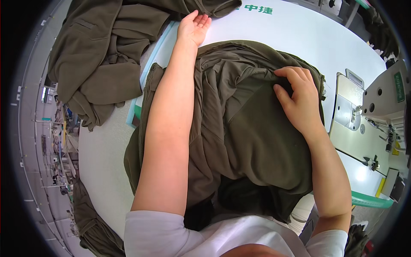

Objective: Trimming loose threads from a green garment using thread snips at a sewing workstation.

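A dark olive garment (pixel 265 137) lies bunched over the white table's near part and hangs down toward my lap, its folds gathered in the middle. My right hand (pixel 302 96) is on its right side, fingers curled and thumb bent in, with a fold of the cloth between thumb and forefinger. Across the garment's left side reaches my left arm. Beyond the garment's far edge, my left hand (pixel 195 29) is turned palm up, its fingers apart and holding nothing. Its fingertips are beside the lower edge of a second olive garment (pixel 98 47) heaped at the far left.
A sewing machine (pixel 385 90) with a metal needle plate (pixel 346 112) stands at the right of the white table (pixel 291 30). More olive cloth (pixel 92 218) hangs at the lower left, beside a pale side table (pixel 100 158). Dark cloth (pixel 379 28) lies at the far right.
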